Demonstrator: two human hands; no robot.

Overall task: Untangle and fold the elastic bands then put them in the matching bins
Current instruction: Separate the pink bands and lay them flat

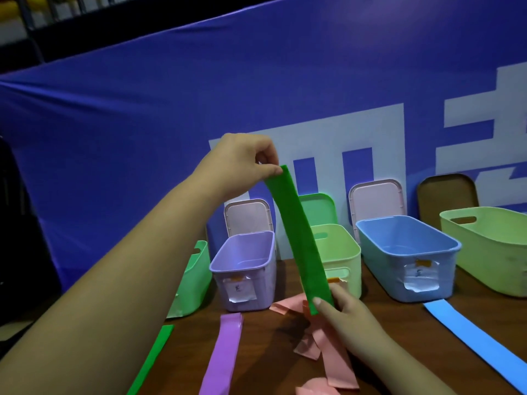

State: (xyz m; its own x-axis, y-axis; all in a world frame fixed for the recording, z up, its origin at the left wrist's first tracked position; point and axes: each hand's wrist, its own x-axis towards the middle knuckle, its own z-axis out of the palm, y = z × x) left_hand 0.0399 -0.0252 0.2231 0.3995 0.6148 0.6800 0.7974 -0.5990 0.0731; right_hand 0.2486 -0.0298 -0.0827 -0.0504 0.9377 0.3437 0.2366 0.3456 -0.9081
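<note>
So the left arm reaches up and forward from the lower left, and the left hand [242,163] is raised well above the desk [265,352], thumb and curled fingers pinching the top end of a dark green band [296,238]. The right hand [348,312] sits much lower, just over the desk, with its thumb on the front of the band's bottom end and the fingers tucked behind it — so each hand has one end pinched. The band is pulled flat and straight between them, slanting down to the right with no twist showing. It's up in the air, not in any bin, and from where I'm standing it crosses in front of the yellow-green bin [348,258]. Under the right hand there's a crumpled tangle of pink bands [322,340] on the desk. A purple band [225,352] lies flat to the left of that, a second green band [154,354] further left, and a blue band [479,346] off to the right. The bins stand in a row at the back: green bin [196,275], purple bin [265,280], the yellow-green one, blue bin [379,269] and a pale green bin [490,252] at the far right — all in front of a blue cloth [142,138].
</note>
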